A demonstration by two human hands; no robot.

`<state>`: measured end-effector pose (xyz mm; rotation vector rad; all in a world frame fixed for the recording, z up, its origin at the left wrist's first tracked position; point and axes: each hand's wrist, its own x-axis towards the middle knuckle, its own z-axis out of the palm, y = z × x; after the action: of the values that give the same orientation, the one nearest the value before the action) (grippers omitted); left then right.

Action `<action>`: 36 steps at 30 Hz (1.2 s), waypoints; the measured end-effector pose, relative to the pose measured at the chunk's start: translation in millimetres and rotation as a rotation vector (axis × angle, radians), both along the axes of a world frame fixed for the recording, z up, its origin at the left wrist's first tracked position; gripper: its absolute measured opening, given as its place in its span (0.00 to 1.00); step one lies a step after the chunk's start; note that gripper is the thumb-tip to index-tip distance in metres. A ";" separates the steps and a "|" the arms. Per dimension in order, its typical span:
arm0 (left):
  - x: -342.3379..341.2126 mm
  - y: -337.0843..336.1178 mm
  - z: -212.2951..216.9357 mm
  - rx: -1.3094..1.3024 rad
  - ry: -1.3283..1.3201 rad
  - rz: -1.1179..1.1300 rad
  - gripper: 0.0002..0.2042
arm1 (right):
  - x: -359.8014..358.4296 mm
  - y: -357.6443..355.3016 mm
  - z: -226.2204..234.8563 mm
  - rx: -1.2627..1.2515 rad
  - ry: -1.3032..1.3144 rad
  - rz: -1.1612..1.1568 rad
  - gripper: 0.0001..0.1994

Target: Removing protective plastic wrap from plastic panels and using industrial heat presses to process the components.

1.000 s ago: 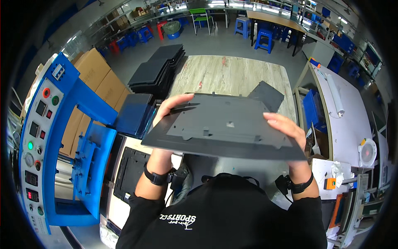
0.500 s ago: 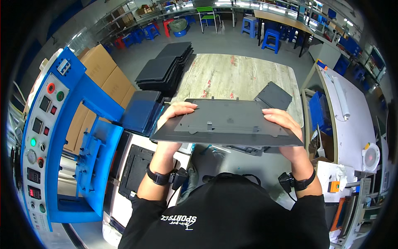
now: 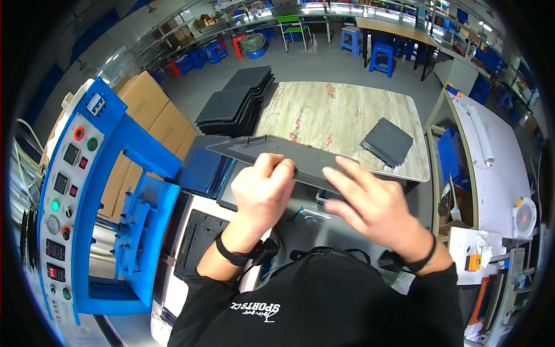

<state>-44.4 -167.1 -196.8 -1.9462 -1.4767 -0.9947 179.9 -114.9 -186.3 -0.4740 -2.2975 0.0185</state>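
A dark grey flat plastic panel (image 3: 315,163) is tilted in front of my chest, its left end reaching out over the bagged blue stack. My left hand (image 3: 263,188) is closed on the panel's near edge, with the fingers curled in. At the right end, my right hand (image 3: 376,205) has its fingers stretched and spread, close to the edge; it is slightly blurred, and whether it touches the panel I cannot tell. Beyond it, another dark panel (image 3: 388,141) lies on the wood-patterned table (image 3: 324,110).
To the left stands a blue press machine (image 3: 118,289) with buttons and displays. Beside it, a black fixture (image 3: 199,243) lies on a white bench. Stacked black panels (image 3: 228,107) rise at the table's left edge, above a stack in blue wrapping (image 3: 199,170). A white-topped workbench (image 3: 503,150) is at right.
The panel has swung from lying level across both hands to a slanted, steeper pose. My left hand moved to its near edge, and my right hand came inward with its fingers spreading.
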 end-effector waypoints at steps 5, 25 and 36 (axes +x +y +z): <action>-21.0 0.9 -7.8 0.280 -0.048 0.035 0.28 | 1.9 24.1 -21.0 0.005 0.188 0.004 0.17; -67.9 -13.4 -9.6 -0.019 -0.604 -0.448 0.09 | 47.3 22.1 -2.1 -0.206 0.202 0.152 0.10; -8.6 -24.6 16.2 -0.075 0.011 -0.040 0.18 | -14.8 2.7 9.4 -0.108 -0.139 0.095 0.24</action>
<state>-52.9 -191.6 -180.6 -2.0381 -1.4938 -0.9565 165.1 -112.2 -176.9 -0.4323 -2.4633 0.1624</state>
